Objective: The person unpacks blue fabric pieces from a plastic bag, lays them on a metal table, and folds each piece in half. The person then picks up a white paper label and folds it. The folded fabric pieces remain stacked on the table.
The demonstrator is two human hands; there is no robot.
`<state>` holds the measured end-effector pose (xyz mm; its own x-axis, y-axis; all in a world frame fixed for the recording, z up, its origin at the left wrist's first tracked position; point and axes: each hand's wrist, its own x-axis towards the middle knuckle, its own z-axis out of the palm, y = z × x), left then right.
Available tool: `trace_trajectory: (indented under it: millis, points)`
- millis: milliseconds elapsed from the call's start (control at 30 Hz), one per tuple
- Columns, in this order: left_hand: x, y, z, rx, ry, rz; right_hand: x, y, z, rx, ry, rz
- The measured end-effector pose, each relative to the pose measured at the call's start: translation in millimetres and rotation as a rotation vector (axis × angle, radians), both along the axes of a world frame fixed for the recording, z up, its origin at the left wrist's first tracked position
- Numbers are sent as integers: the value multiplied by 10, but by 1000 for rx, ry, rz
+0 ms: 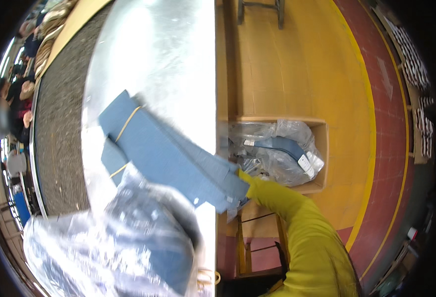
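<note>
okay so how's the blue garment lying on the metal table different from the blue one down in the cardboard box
The garment on the table is bare, with no bag on it; the one in the box is inside clear plastic. The table one lies stretched out long, bound by yellowish bands, its end by the yellow sleeve; the boxed one is bundled, and no bands show on it. Both are blue cloth.

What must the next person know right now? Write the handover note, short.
Left hand: not in view.
Right hand: hidden behind the near end of the blue fabric bundle; only the yellow sleeve shows reaching it, so the grip cannot be told.
Things: the bundle, tied with yellow bands, lies on the metal table, its near end past the table edge. A clear bag with blue fabric inside sits nearer on the table.
Done: bagged blue pieces lie in the cardboard box on the floor.
Left: the banded bundle is not bagged.
</note>
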<state>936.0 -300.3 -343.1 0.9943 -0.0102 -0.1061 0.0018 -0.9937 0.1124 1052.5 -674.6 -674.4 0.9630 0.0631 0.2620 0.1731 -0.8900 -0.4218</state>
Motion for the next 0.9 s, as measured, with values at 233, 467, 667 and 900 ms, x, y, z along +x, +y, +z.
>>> trace_trajectory:
  millis: [233, 467, 667, 900]
  points:
    - [-1029, 323, 139, -205, -100, 130, -1781, 222, 2114, 479, 360, 149]
    - [-3143, 733, 360, -1036, 189, 1341, -2390, 715, 3811, 637, 531, 458]
    - [-3416, 191, 1138, -1398, 47, 503, -2631, 1599, 4684, 608, 583, 1168]
    - [-2554, -188, 1717, -1693, -95, 156, -2162, 1775, 5591, 675, 444, 1482]
